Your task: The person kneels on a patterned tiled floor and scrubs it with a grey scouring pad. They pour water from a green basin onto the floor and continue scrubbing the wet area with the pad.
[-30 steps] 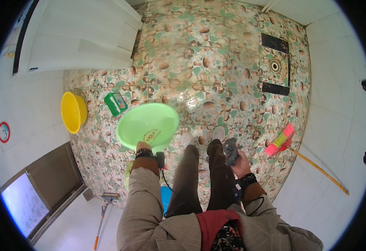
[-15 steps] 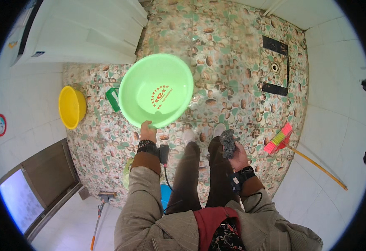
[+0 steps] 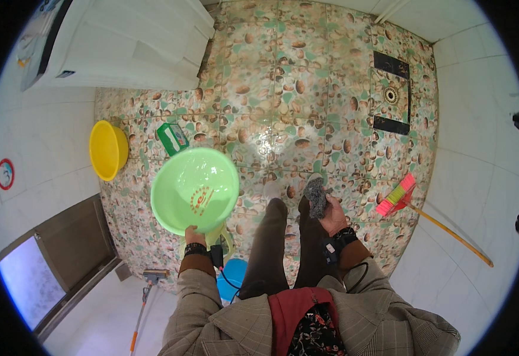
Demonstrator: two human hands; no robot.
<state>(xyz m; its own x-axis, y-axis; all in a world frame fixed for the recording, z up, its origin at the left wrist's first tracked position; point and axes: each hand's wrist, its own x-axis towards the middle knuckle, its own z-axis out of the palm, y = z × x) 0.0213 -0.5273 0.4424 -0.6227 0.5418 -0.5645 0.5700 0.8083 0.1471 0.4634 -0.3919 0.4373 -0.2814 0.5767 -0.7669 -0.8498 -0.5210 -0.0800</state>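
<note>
A light green plastic basin [image 3: 224, 178] with red print inside hangs from my left hand [image 3: 195, 235], whose fingers are closed on its near rim. The basin is held to the left of my legs, over a pale green thing with loop-like parts [image 3: 226, 242] that it partly hides; I cannot make out its kind. My right hand [image 3: 333, 216] is wrapped round a grey, fuzzy cleaning cloth [image 3: 315, 199], held in front of my right leg. A blue basin [image 3: 231, 279] stands beside my left leg, partly covered by my arm and leg.
On the patterned tile floor [image 3: 307, 127] are a yellow basin [image 3: 109, 151] at left and a green-and-white package [image 3: 173, 139]. A broom [image 3: 399, 196] leans at right near a floor drain [image 3: 391, 95]. A white appliance [image 3: 129, 44] stands far left; a mop [image 3: 147, 291] leans lower left.
My left hand has brought the green basin nearer and to the left, uncovering the package and the floor beyond. My right hand, with the cloth, has moved slightly left.
</note>
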